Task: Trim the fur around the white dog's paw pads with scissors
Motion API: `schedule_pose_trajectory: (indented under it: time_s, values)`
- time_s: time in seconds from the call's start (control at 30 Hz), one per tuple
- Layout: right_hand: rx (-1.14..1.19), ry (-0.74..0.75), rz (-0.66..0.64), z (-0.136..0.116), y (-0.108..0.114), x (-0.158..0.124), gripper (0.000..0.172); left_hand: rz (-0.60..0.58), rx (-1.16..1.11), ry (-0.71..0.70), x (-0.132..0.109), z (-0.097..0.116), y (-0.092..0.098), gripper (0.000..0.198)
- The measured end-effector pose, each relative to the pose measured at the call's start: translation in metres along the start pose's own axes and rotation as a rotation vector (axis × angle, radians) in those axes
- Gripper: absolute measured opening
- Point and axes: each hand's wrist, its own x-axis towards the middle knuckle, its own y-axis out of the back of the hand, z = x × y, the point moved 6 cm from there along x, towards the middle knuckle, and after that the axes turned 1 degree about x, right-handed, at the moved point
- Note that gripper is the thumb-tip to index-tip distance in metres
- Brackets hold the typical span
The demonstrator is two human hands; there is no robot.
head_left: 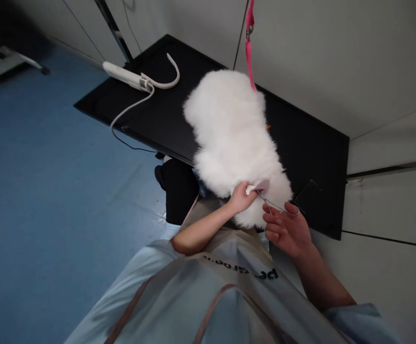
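A fluffy white dog [235, 119] is on the black table, and its head cannot be made out. My left hand [242, 197] is closed at the near end of the dog, pinching a small white tuft [250, 189] beside a pinkish bare patch [263, 185]. My right hand [289, 229] holds slim metal scissors [273, 204], with a finger loop around the thumb and the other fingers partly spread. The scissors' tips meet the pinkish patch close to my left fingers; whether the blades are parted is too small to tell.
A pink leash [249, 57] runs up from the dog's far end. On the black table [312, 148] lie a white device [125, 76] with a curved arm and cord, and a dark phone-like slab [307, 197]. The wall [301, 57] borders the table's far side.
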Motion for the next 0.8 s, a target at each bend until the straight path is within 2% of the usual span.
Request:
schedule_pose_trajectory:
  time_s: [0.3, 0.43, 0.53, 0.63, 0.8]
  values:
    - [-0.045, 0.061, 0.095, -0.005, 0.010, 0.003, 0.021, 0.018, -0.013, -0.086, -0.003, -0.003, -0.002, 0.004]
    - [-0.069, 0.091, 0.081, -0.009, 0.009, -0.007, 0.023, 0.015, -0.038, -0.040, -0.001, -0.005, -0.003, 0.006]
    - [-0.081, 0.029, 0.036, -0.008, 0.004, -0.007, 0.029, 0.029, -0.040, -0.010, 0.000, -0.006, -0.003, 0.009]
    - [-0.089, -0.015, 0.043, -0.006, 0.002, 0.000, 0.033, 0.028, -0.040, 0.015, 0.000, -0.005, -0.003, 0.012]
    - [-0.123, 0.025, 0.077, -0.008, 0.007, 0.007, 0.023, 0.007, -0.031, 0.028, 0.002, -0.001, -0.002, 0.015]
